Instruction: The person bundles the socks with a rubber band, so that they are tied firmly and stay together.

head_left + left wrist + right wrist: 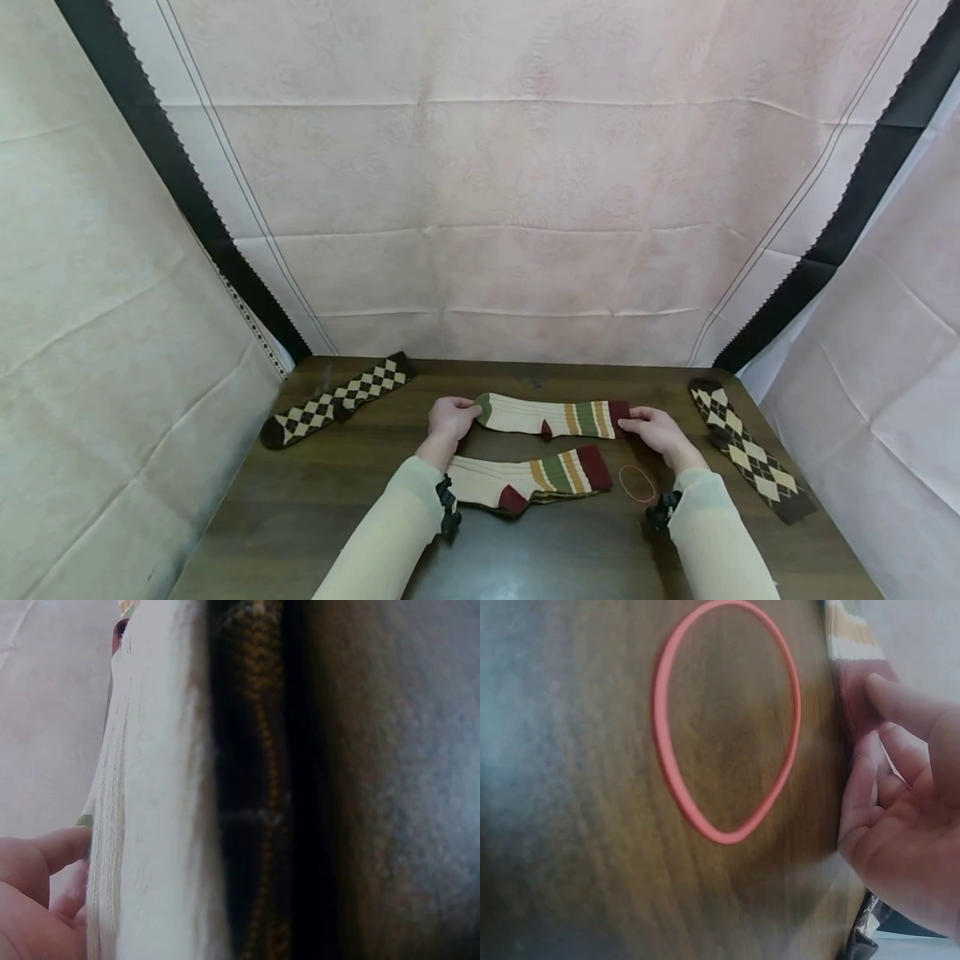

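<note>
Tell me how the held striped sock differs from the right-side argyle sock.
The striped sock has gold and green bands; the argyle sock, dark and cream diamonds. The left hand and right hand grip the striped sock; the argyle sock lies untouched. Both include cream.

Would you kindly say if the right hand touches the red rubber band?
Apart; the right wrist view shows bare tabletop between right hand and rubber band.
</note>
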### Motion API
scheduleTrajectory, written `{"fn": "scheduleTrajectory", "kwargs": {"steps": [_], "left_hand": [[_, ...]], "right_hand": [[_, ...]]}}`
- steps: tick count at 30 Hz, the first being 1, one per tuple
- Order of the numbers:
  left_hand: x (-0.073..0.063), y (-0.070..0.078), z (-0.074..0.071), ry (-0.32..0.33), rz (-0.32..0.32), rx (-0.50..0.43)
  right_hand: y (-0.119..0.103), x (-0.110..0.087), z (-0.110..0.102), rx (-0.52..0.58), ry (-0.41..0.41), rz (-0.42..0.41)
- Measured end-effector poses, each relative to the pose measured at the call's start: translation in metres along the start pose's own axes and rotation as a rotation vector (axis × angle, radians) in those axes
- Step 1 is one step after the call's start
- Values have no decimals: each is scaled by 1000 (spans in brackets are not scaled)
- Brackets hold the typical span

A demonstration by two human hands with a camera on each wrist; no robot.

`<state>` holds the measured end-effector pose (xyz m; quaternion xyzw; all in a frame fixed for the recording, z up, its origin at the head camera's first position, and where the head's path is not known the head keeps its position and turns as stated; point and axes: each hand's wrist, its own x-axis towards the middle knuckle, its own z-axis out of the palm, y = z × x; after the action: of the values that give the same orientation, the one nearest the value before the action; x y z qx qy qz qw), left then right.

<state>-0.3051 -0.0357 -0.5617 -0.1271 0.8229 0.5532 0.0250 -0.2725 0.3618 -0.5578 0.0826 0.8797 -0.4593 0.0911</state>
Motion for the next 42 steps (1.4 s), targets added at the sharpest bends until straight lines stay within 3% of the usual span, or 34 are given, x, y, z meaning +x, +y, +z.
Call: {"fn": "scheduleTrajectory", "kwargs": {"steps": [11, 20, 30, 42], "left_hand": [[5, -1, -5, -72, -43, -136], [3, 0, -10, -95, -25, -184], [-2, 2, -15, -141, -9, -219], [4, -5, -19, -156, -13, -287]], "right_hand": [[1, 2, 5, 51, 57, -7], [-5, 1, 5, 32, 69, -50], [-6, -3, 5, 83, 62, -68], [-10, -7, 6, 296, 41, -56]]}}
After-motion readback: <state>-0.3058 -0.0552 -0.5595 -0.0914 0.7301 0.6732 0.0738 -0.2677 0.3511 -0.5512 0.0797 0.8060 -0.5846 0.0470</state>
